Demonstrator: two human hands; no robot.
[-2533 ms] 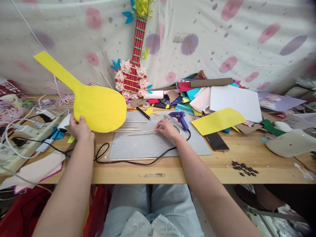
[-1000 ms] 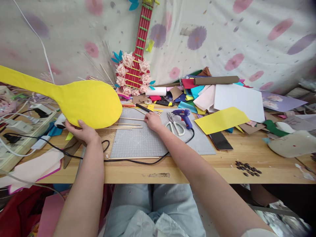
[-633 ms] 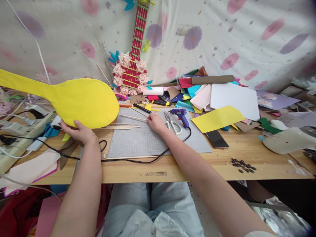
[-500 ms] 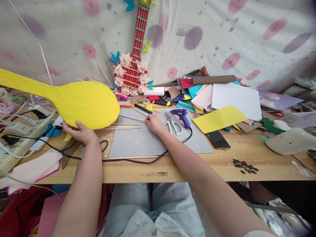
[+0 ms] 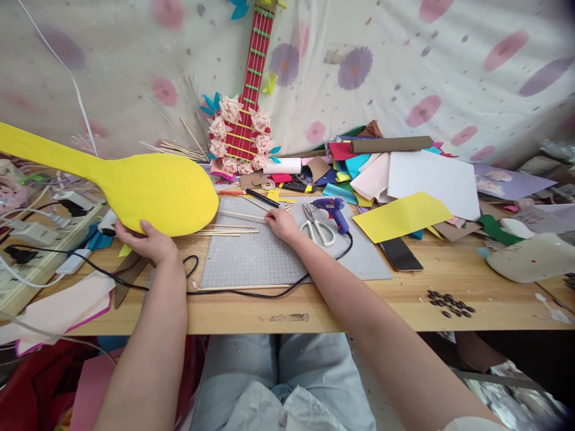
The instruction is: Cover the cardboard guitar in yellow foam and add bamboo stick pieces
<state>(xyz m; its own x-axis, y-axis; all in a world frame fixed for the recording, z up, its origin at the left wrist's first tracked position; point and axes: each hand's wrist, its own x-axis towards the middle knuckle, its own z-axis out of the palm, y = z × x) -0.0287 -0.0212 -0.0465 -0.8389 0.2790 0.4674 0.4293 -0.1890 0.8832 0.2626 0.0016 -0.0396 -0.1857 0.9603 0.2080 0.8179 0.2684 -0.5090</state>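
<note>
My left hand [image 5: 147, 240] grips the lower edge of a yellow lute-shaped piece [image 5: 162, 193], thumb in front, holding it up over the left of the table. The piece's long neck runs out of view at left. Over the grey cutting mat [image 5: 251, 263], my right hand [image 5: 283, 224] is closed in a pinch on a thin wooden stick [image 5: 242, 216], which points left towards the yellow piece. More wooden sticks [image 5: 229, 230] lie just below it. White-handled scissors [image 5: 321, 230] and a blue glue gun [image 5: 331, 209] rest right of my right hand.
A red toy guitar with paper flowers [image 5: 245, 126] leans at the back. Coloured paper [image 5: 426, 179] is piled at right, near a phone [image 5: 399, 255] and small dark pieces [image 5: 449, 303]. A black cord [image 5: 251, 294] crosses the mat's front; a power strip [image 5: 54, 257] stands left.
The view has shifted slightly, so the things on the table sit a little further right. Both hands keep their grips, with hardly any movement.
</note>
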